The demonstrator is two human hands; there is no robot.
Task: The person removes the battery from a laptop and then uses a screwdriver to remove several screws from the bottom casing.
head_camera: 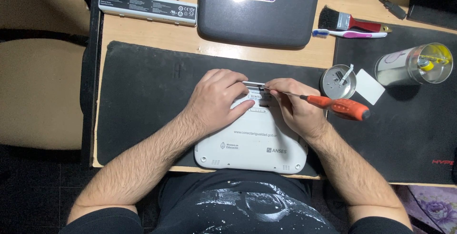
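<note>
1. Head view looks down on a white netbook (252, 141) lying bottom-up on a black mat (143, 91), at the near edge of a wooden desk (157, 34).
2. Left hand (216, 98) rests flat on the netbook's far half, fingers spread and pressing down; it grips nothing.
3. Right hand (297, 108) is closed around a screwdriver (328, 103) with an orange-red handle. Its thin shaft points left, and the tip meets the netbook's far edge just beside the left fingertips.
4. Just right of the right hand, a small round metal tin (338, 81) sits on the mat's edge with small parts inside; what they are cannot be told.
5. A white card (370, 87) lies touching the tin's right side, on a second dark mat (404, 134).
6. A clear jar (414, 65) lies on its side further right.
7. Behind, a dark closed laptop (257, 15) sits on the desk, with a long grey battery (147, 8) to its left.
8. A brush (350, 22) and a toothbrush (350, 34) lie to the laptop's right.
</note>
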